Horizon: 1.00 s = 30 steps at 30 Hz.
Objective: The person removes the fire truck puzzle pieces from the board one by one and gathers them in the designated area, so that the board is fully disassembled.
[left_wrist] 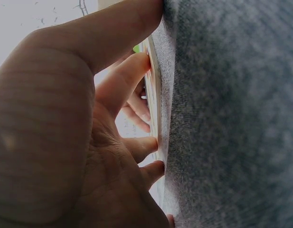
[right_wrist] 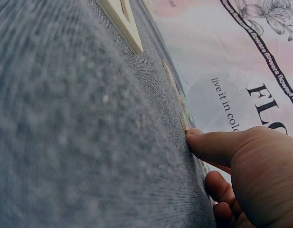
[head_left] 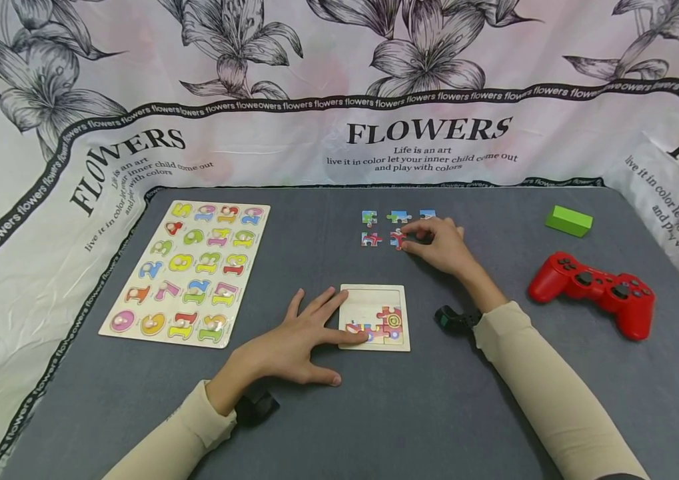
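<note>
A small square wooden puzzle tray [head_left: 374, 297] lies at the middle of the table, with joined jigsaw pieces [head_left: 392, 321] in its lower right part. My left hand [head_left: 291, 343] has its fingers spread; the index finger rests on the pieces and other fingertips touch the tray's left edge. Farther back, my right hand [head_left: 444, 248] pinches a red and blue jigsaw piece [head_left: 396, 239] between thumb and forefinger, at table level. Several loose pieces lie about it, among them a red one [head_left: 370, 239] and a blue-green one [head_left: 399, 217]. The hand partly covers another blue piece [head_left: 427, 214].
At the left lies a number puzzle board [head_left: 184, 275] full of coloured numerals. A red game controller [head_left: 594, 291] and a green block [head_left: 570, 221] are on the right. Behind the grey table [head_left: 315, 413] hangs a flower-printed cloth [head_left: 279, 140].
</note>
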Each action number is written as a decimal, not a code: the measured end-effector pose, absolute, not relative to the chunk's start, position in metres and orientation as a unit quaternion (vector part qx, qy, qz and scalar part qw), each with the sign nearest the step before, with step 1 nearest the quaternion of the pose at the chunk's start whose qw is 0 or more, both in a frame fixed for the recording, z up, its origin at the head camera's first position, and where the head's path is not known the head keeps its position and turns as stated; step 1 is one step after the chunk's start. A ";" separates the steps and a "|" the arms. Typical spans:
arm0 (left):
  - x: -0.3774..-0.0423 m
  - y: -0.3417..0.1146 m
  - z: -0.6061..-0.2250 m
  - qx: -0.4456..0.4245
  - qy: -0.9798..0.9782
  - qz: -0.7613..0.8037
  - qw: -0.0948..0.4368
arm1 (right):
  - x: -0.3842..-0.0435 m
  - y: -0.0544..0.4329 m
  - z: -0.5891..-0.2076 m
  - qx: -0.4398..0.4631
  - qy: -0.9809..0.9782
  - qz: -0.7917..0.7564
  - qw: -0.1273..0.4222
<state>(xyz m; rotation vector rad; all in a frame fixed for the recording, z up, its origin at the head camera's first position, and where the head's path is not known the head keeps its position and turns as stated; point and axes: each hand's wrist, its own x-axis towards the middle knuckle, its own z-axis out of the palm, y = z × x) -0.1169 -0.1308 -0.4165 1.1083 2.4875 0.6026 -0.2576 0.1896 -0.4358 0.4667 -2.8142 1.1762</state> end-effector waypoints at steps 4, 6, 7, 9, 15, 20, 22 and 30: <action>-0.117 -0.131 -0.417 0.394 0.877 0.212 0.172 | -0.259 0.189 -0.436 0.151 -0.912 0.381 0.033; -0.117 -0.131 -0.417 0.395 0.877 0.212 0.172 | -0.259 0.189 -0.437 0.151 -0.912 0.379 0.035; -0.117 -0.131 -0.417 0.395 0.877 0.212 0.172 | -0.259 0.189 -0.437 0.151 -0.913 0.377 0.035; -0.117 -0.130 -0.416 0.394 0.877 0.212 0.172 | -0.259 0.189 -0.437 0.150 -0.914 0.374 0.035; -0.117 -0.131 -0.416 0.392 0.878 0.214 0.173 | -0.259 0.188 -0.437 0.147 -0.916 0.371 0.035; -0.117 -0.130 -0.415 0.393 0.877 0.214 0.172 | -0.259 0.187 -0.437 0.144 -0.918 0.369 0.035; -0.117 -0.130 -0.415 0.394 0.877 0.214 0.172 | -0.260 0.187 -0.438 0.142 -0.918 0.368 0.034; -0.116 -0.130 -0.413 0.393 0.877 0.216 0.172 | -0.259 0.186 -0.437 0.139 -0.919 0.367 0.032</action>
